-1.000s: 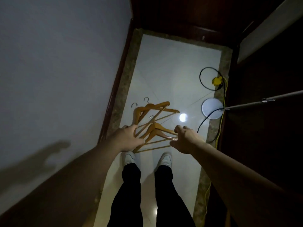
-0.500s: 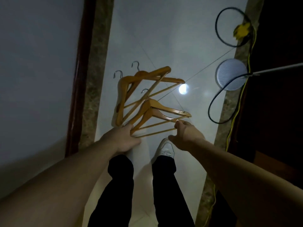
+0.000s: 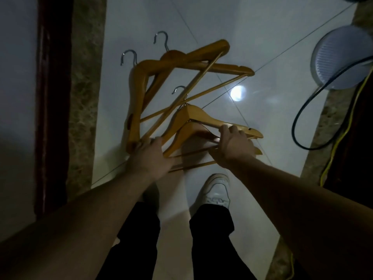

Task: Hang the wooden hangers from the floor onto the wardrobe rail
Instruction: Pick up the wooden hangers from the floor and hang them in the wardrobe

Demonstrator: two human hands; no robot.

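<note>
— Where did the wooden hangers [image 3: 181,63] lie?

— In a loose, overlapping heap on the white tiled floor [image 3: 212,23], just beyond the person's white shoe [image 3: 217,190]. The two far hangers [image 3: 139,87] crossed one another, their metal hooks [image 3: 160,37] pointing away. The near hangers [image 3: 191,116] sat stacked, with their right tips pointing right.

— And the hands?

— The right hand [image 3: 235,146] had its fingers [image 3: 232,129] curled over the right arm of the near hangers, gripping it. The left hand [image 3: 149,156] lay on the left ends of the heap, where the far and near hangers met. Its fingers reached forward over the wood, but I could not tell whether they had closed on anything.

— What else was around?

— A round white disc [image 3: 339,57] lay at the far right, with a black cable [image 3: 302,110] looping in front of it and a yellow cable [image 3: 343,138] trailing beside. A mottled stone border [image 3: 86,77] and a dark wooden skirting [image 3: 52,98] ran along the left. A bright spot of light [image 3: 238,93] shone on the tiles to the right of the heap.
</note>
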